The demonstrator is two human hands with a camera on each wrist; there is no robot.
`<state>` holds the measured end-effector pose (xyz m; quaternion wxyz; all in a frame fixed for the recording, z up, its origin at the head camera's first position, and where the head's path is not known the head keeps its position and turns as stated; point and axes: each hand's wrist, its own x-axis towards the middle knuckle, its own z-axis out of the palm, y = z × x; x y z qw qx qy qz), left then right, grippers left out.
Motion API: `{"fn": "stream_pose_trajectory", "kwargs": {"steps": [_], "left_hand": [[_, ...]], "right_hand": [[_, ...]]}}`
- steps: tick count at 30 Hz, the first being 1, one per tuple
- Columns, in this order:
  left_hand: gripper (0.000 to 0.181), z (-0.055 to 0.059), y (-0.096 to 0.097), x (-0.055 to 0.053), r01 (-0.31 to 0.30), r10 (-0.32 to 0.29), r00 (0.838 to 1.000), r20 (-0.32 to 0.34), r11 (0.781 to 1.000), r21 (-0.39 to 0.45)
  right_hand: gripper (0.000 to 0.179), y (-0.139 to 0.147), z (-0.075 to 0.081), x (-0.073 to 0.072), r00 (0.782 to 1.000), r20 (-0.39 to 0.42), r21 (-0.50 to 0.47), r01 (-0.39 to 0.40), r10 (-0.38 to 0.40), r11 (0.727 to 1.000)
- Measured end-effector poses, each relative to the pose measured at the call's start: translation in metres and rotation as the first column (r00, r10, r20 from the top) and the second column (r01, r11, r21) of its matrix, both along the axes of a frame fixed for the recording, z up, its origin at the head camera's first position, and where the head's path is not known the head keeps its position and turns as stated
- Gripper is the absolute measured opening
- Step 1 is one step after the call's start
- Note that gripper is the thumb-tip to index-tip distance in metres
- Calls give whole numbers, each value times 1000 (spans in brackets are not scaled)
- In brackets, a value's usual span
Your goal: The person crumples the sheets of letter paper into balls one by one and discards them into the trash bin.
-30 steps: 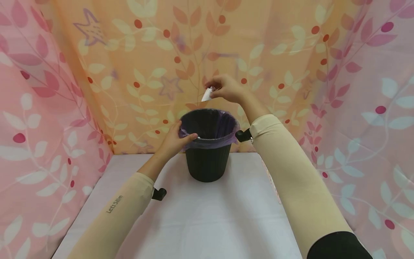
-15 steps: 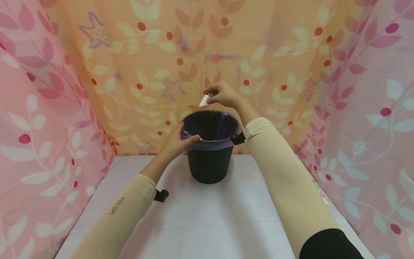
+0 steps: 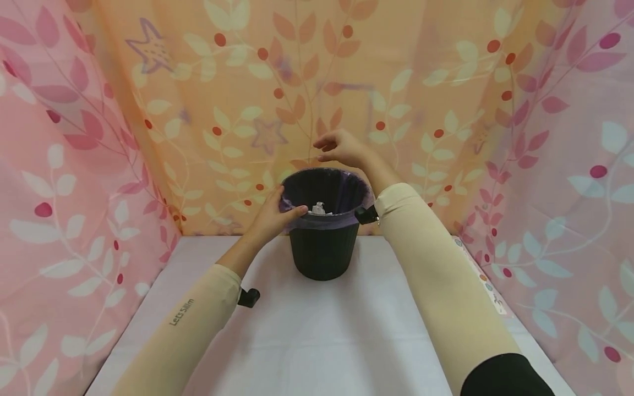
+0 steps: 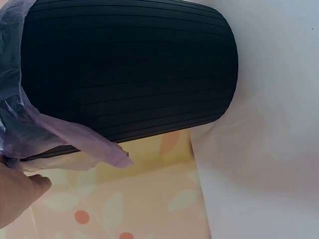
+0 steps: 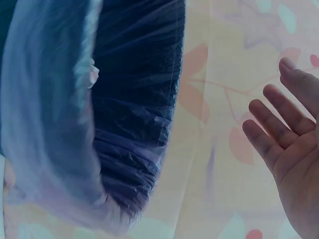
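A black ribbed trash bin (image 3: pixel 324 253) stands upright on the table, lined with a thin purple bag (image 3: pixel 329 222) folded over its rim. My left hand (image 3: pixel 272 217) grips the rim at the left, thumb over the near edge; in the left wrist view only part of that hand (image 4: pixel 20 194) shows beside the bin. Inside the mouth, just past the thumb, a crumpled white piece (image 3: pixel 318 208), perhaps paper, is partly visible. Above the far side of the mouth hovers my right hand (image 3: pixel 344 149), fingers spread and holding nothing, as the right wrist view of the hand (image 5: pixel 299 149) confirms.
A white-covered table (image 3: pixel 307 341) carries the bin near its back edge. Patterned cloth (image 3: pixel 238 99) hangs close behind it, with more at both sides. A printed strip (image 3: pixel 482 278) lies along the table's right edge.
My right hand has come down slightly over the bin and let go of the white piece, which now shows inside the bin's mouth. The left hand has kept its hold on the rim.
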<state>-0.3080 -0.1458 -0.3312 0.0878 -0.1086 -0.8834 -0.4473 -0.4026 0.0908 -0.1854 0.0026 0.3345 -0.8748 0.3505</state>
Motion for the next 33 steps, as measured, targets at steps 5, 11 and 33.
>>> {"fn": "stream_pose_trajectory", "kwargs": {"steps": [5, 11, 33], "left_hand": [[113, 1, -3, -2, 5, -5, 1000, -9, 1000, 5], [112, -1, -5, -1, -2, 2, 1000, -16, 1000, -8], [102, -15, -10, -1, 17, -5, 983, -185, 998, 60]], "right_hand": [[40, 9, -2, 7, 999, -49, -8, -6, 6, 1000], [40, 21, -6, 26, 998, -66, 21, 20, -19, 1000], [35, 64, -32, 81, 987, -160, -34, -8, 2, 999]]}}
